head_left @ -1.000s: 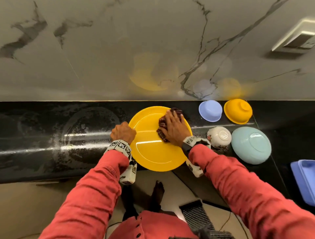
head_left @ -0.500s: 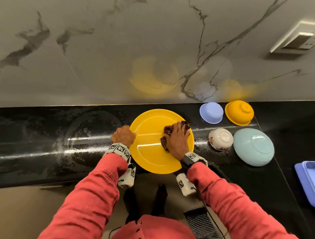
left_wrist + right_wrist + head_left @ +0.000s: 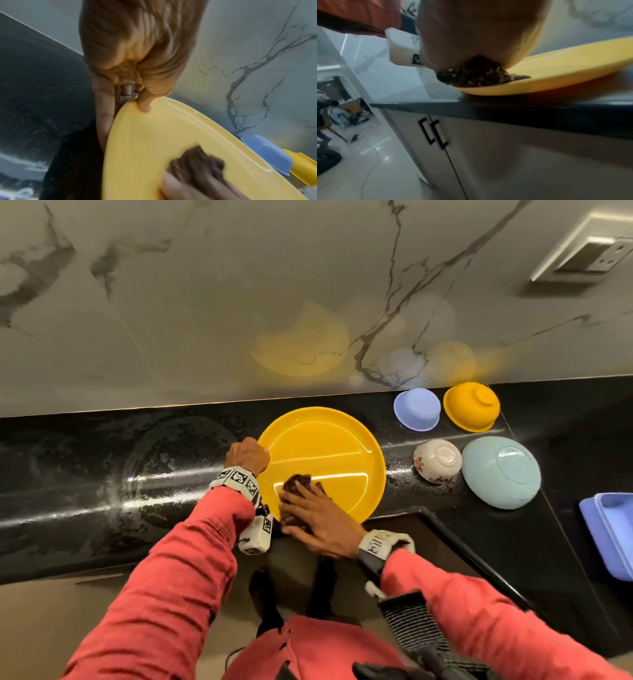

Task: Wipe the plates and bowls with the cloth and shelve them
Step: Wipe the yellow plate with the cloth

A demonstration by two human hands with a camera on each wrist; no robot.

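Note:
A yellow plate (image 3: 325, 453) lies on the black counter (image 3: 102, 474), its near edge over the counter's front. My left hand (image 3: 248, 455) grips the plate's left rim, thumb (image 3: 144, 104) on top and fingers underneath. My right hand (image 3: 318, 518) lies flat with spread fingers on a dark brown cloth (image 3: 298, 482), pressing it onto the near-left part of the plate. The cloth (image 3: 479, 75) bunches under the palm at the plate's (image 3: 565, 67) rim. The cloth (image 3: 197, 165) looks blurred on the plate (image 3: 154, 142).
To the right, upside down, sit a lilac bowl (image 3: 417, 409), a yellow bowl (image 3: 471, 406), a white floral bowl (image 3: 437, 461) and a pale teal bowl (image 3: 501, 472). A blue tray (image 3: 609, 535) is at the right edge. Cupboard doors (image 3: 436, 135) are below the counter.
My right hand has swept the cloth from the plate's far right side across to its near-left edge. The left hand keeps its hold on the rim.

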